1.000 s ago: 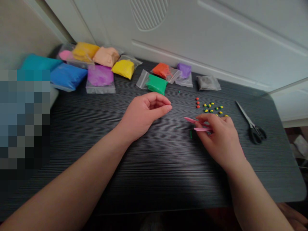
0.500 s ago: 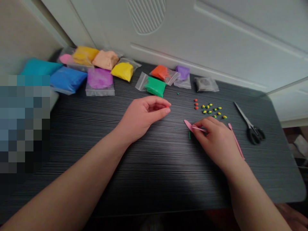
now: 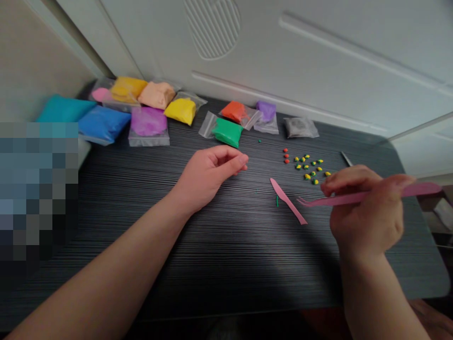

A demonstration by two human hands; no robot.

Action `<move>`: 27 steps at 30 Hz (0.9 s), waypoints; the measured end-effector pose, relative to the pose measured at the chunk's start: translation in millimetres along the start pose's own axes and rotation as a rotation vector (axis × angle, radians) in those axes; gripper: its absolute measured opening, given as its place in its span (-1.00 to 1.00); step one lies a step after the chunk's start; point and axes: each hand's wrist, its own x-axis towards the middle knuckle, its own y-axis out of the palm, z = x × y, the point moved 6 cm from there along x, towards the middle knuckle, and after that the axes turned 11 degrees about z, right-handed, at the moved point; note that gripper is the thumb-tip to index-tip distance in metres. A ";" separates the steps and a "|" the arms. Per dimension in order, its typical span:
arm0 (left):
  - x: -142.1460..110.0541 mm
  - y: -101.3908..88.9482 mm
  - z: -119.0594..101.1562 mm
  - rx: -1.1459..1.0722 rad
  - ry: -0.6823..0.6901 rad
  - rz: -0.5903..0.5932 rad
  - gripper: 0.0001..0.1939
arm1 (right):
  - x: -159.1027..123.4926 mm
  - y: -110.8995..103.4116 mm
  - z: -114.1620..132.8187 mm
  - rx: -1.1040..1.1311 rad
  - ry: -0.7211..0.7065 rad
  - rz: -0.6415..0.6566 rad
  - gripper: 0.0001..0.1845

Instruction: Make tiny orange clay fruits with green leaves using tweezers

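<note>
My left hand (image 3: 215, 172) is closed in a pinch above the table; the small orange clay piece seen between its fingertips half a second ago is hidden now. My right hand (image 3: 364, 208) is closed around a pink forked clay tool (image 3: 343, 199), held raised with its prongs pointing left. Below the prongs a pink plastic knife (image 3: 288, 200) lies on the table, beside a thin green clay strip (image 3: 277, 201). Three orange clay bits (image 3: 286, 156) stand in a short row. Several yellow-and-green clay bits (image 3: 306, 166) lie near my right fingers.
Bags of coloured clay line the back of the dark table (image 3: 212, 264), including green (image 3: 227, 131), orange (image 3: 234, 111), yellow (image 3: 181, 110) and blue (image 3: 104, 123). Scissors (image 3: 347, 158) are mostly hidden behind my right hand. A white panel (image 3: 318, 71) rises behind.
My right hand has lifted and moved right, away from the knife, and the forked tool now shows in it. My left fingertips have closed together, covering the orange piece.
</note>
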 end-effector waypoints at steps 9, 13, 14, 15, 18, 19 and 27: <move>1.6 2.2 5.3 -0.166 0.002 0.001 -0.85 | -10.2 42.4 -18.3 0.483 0.382 0.477 -0.61; 2.6 1.7 9.2 -0.312 -0.006 -0.018 -0.83 | -10.5 49.7 -20.2 0.542 0.430 0.508 -0.83; 2.7 1.4 9.7 -0.326 -0.012 -0.020 -0.83 | -10.8 50.6 -21.8 0.547 0.436 0.506 -0.84; 2.8 1.0 10.1 -0.334 -0.018 -0.025 -0.83 | -11.1 51.1 -23.1 0.541 0.432 0.501 -0.86; 2.8 -0.4 11.1 -0.329 -0.038 -0.040 -0.82 | -11.9 50.1 -24.1 0.413 0.366 0.475 -0.89; 2.8 -0.8 11.3 -0.326 -0.043 -0.045 -0.82 | -11.9 49.0 -23.1 0.325 0.330 0.465 -0.89; 3.1 -3.8 11.9 -0.316 -0.069 -0.063 -0.82 | -11.3 44.8 -14.3 -0.080 0.091 0.432 -0.89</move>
